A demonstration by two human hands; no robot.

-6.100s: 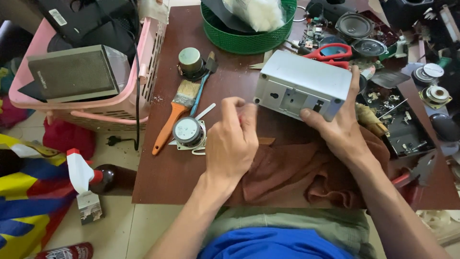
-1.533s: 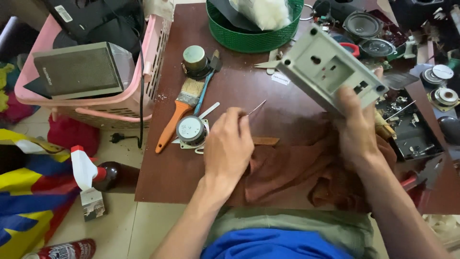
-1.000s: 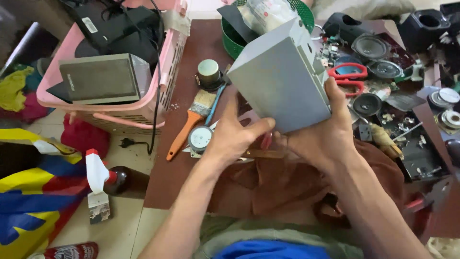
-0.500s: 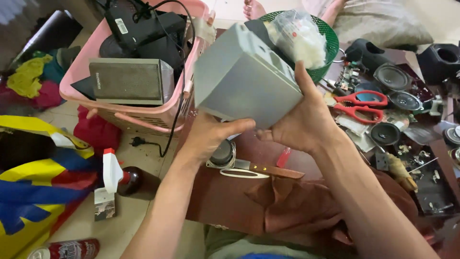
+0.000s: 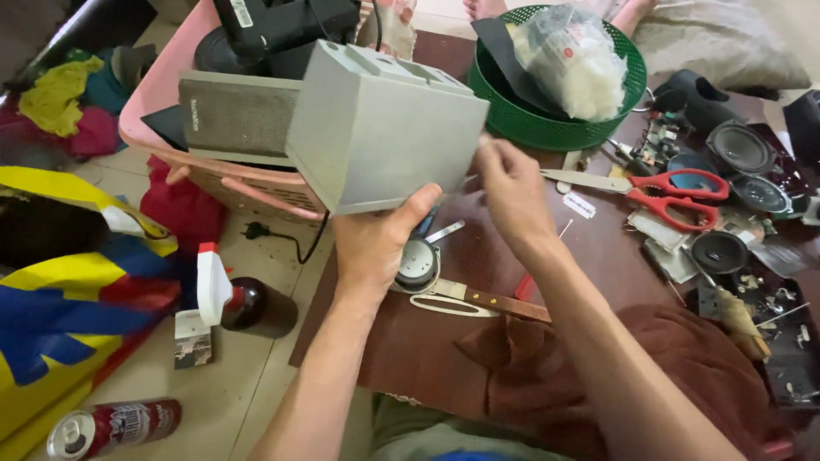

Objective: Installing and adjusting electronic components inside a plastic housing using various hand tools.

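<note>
Holding grey boxy plastic speaker housing [image 5: 384, 128] aloft over pink plastic basket [image 5: 248, 175], beyond brown bench [image 5: 598, 248] edge; left hand [image 5: 376, 243] cupped underneath, right hand [image 5: 512, 183] pinching its right edge. Shallow grip, could tip, drop to floor

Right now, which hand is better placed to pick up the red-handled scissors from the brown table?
The right hand, probably. It lies nearer the red-handled scissors and only touches the grey plastic box at its edge, while the left hand supports that box from below.
</note>
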